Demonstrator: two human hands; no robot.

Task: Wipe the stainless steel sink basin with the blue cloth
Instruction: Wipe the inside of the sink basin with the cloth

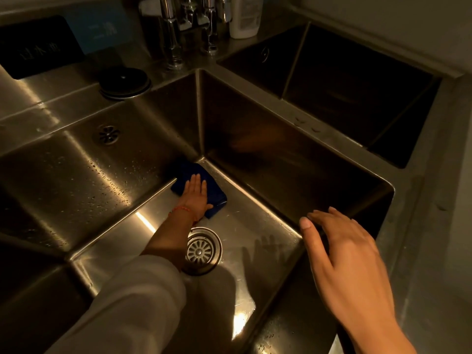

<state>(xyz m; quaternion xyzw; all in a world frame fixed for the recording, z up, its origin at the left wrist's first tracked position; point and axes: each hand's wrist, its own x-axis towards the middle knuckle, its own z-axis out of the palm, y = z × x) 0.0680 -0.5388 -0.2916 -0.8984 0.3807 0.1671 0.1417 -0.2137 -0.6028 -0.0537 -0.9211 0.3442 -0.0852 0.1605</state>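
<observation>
A folded blue cloth (214, 191) lies on the floor of the stainless steel sink basin (258, 241), close to its far corner. My left hand (195, 198) presses flat on the cloth with straight fingers, and the arm reaches down into the basin. My right hand (339, 245) hovers with relaxed, spread fingers above the basin's right side, holding nothing. The round drain strainer (201, 250) sits in the basin floor just behind my left wrist.
A second, darker basin (357, 98) lies at the back right. Chrome taps (176, 34) and a white bottle (245, 16) stand behind the sink. A round black lid (124, 81) rests on the left ledge. An overflow grille (108, 134) marks the wet left wall.
</observation>
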